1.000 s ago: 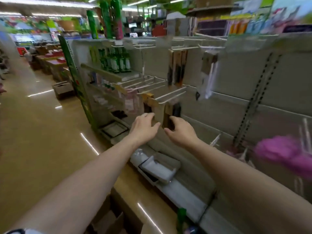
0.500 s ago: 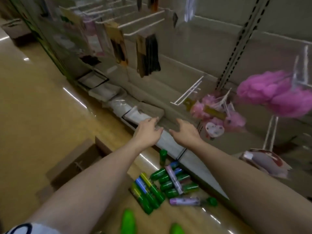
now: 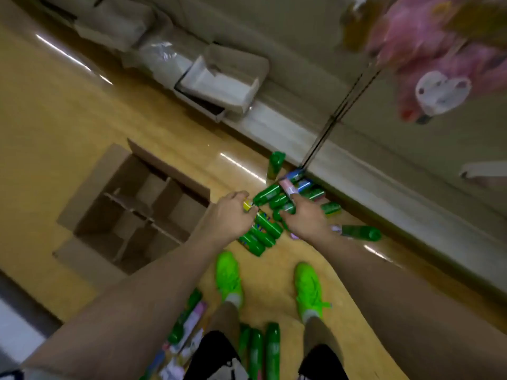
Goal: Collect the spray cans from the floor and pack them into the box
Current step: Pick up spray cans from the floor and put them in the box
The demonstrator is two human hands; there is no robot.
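Several spray cans (image 3: pixel 270 229), mostly green, lie in a pile on the floor against the shelf base. One green can (image 3: pixel 275 163) stands upright behind the pile and another green can (image 3: pixel 362 233) lies to the right. More cans (image 3: pixel 271 349) lie between my legs. An open cardboard box (image 3: pixel 164 167) with dividers sits on the floor left of the pile. My left hand (image 3: pixel 233 215) hovers over the pile's left edge with loosely curled fingers. My right hand (image 3: pixel 304 219) hovers over the middle, its index finger by a pink can (image 3: pixel 286 187). Neither hand plainly holds anything.
The grey shelf base (image 3: pixel 356 185) runs diagonally behind the pile. A white open carton (image 3: pixel 219 86) sits on the bottom shelf. Pink bath puffs (image 3: pixel 428 50) hang at the upper right. My bright green shoes (image 3: pixel 227 275) stand just before the pile.
The view has tilted down from the shelf hooks to the floor. Both hands have come down from shelf height to just over the can pile. The box and my feet are now in view.
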